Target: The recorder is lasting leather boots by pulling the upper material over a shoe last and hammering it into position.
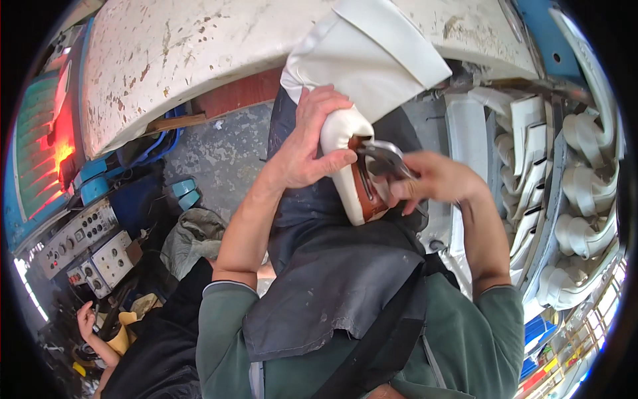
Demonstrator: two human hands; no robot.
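A white leather boot (362, 63) lies sole up over my lap, its shaft pointing away toward the bench. My left hand (309, 143) is wrapped round the foot end, with the thumb lying near the edge of the brown underside (364, 181). In my right hand (438, 178) is a pair of metal pincers (384, 161), slightly blurred. Their jaws meet the white leather's edge beside the brown underside; whether they pinch it cannot be made out. A dark apron (332, 286) covers my lap beneath the boot.
A scuffed white bench (199, 60) curves across the far side. At left, a heater (63, 156) glows red above a control panel (80, 233). Another person's hand (86, 319) shows at lower left. Racks with several white boots (585, 183) stand at right.
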